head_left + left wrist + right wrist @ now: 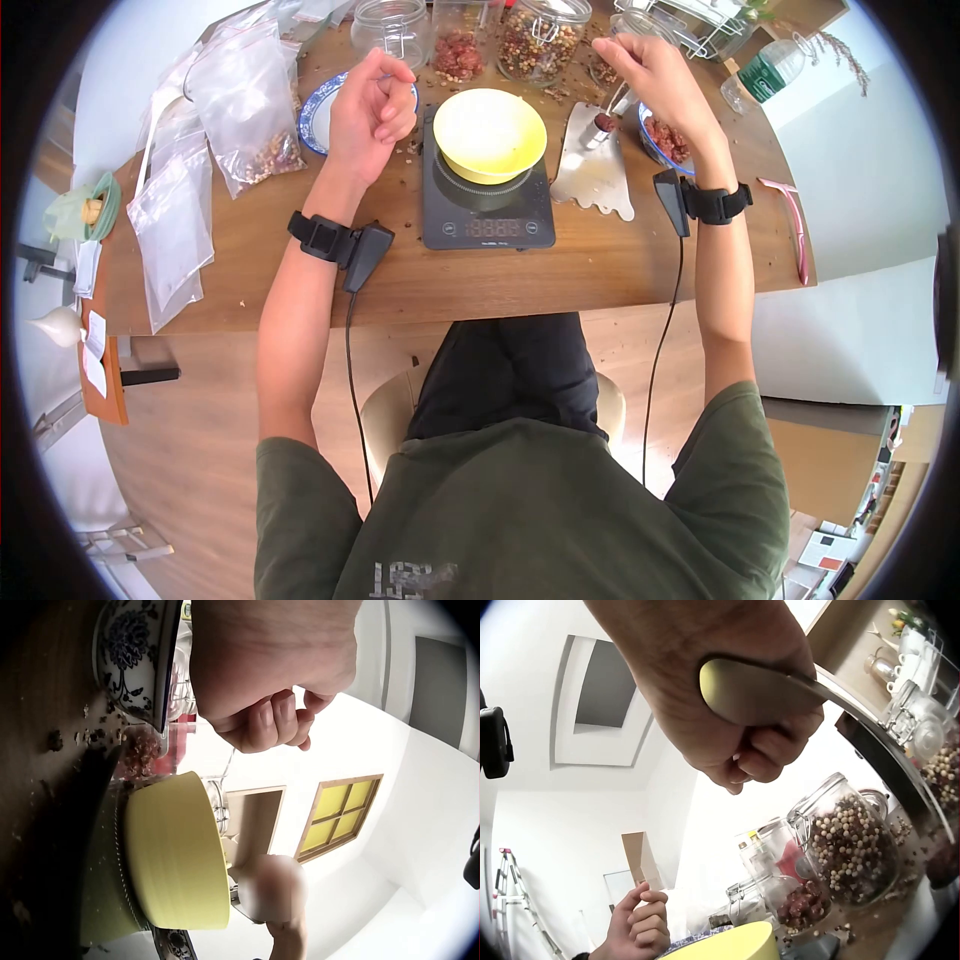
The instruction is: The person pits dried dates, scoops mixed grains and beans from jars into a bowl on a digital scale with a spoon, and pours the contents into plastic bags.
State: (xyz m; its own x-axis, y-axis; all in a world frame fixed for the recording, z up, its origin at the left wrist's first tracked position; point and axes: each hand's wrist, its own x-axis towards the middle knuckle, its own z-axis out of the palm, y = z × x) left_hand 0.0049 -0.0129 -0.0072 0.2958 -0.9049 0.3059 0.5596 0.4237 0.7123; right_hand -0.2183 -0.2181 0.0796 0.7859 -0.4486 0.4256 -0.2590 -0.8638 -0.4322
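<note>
Two hands are up over the table, and only my right hand has hold of anything. Its fingers are curled round the handle of a metal spoon, whose far end carries a dark red clump above a metal sheet with a scalloped edge. My left hand holds nothing; its fingers are loosely curled, near the blue-rimmed dish.

Between my hands the yellow bowl sits upright on the black scale, toward its far part. The scale's display is lit, but I can't read the figures. Right of the metal sheet, partly behind my wrist, is a blue-and-white bowl of reddish-brown pieces.

Beyond the scale stand a clear jar, a clear container with reddish pieces in its lower part, and a clip-top jar of mixed pale and dark beans. Crumbs lie scattered around them. On my left are clear plastic bags, one with beans at the bottom, and near the right edge lies a pink tool.
</note>
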